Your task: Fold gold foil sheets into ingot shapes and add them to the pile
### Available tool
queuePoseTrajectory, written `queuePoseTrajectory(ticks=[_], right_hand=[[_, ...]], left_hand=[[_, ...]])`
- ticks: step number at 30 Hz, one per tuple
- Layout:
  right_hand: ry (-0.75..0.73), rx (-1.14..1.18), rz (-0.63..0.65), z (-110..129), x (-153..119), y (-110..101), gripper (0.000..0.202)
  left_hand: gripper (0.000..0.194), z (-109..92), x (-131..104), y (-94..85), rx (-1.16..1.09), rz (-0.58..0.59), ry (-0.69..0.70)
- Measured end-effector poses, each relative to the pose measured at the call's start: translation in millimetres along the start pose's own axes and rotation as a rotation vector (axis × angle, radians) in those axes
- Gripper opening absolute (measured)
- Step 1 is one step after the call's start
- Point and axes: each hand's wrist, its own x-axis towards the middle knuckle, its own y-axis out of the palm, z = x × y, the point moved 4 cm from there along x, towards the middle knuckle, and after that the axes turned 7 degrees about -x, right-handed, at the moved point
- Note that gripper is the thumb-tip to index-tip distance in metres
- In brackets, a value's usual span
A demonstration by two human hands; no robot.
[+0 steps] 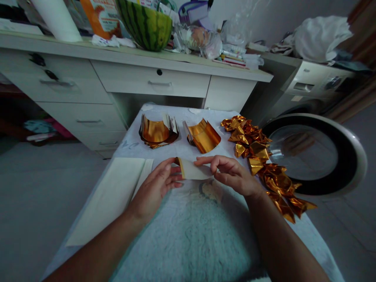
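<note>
A small curled sheet (196,170), pale on the side facing me and gold at its left edge, is held between my two hands above the cloth-covered table (188,235). My left hand (157,184) grips its left end, thumb on top and fingers behind. At its right end, my right hand (232,172) holds it with bent fingers. Beyond the hands lie two stacks of curved gold sheets, one at the left (155,131) and one at the right (205,136). Folded shiny gold pieces (255,152) form a long pile along the table's right side.
White paper sheets (108,196) lie on the table's left side. Behind stands a white counter (188,64) with drawers, bearing a cut watermelon (147,25), a paper roll (57,19) and bags. A washing machine's open round door (317,152) is close to the right edge.
</note>
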Motion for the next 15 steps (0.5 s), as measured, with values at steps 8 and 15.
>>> queuePoseTrajectory(ticks=[8,15], right_hand=[[0.164,0.086,0.33,-9,-5,21,0.014],[0.205,0.092,0.422,-13,-5,27,0.016]], left_hand=[[0.056,-1,0,-0.4,0.141,-0.06,-0.009],[0.058,2,4,-5.1,0.391,-0.043,0.093]])
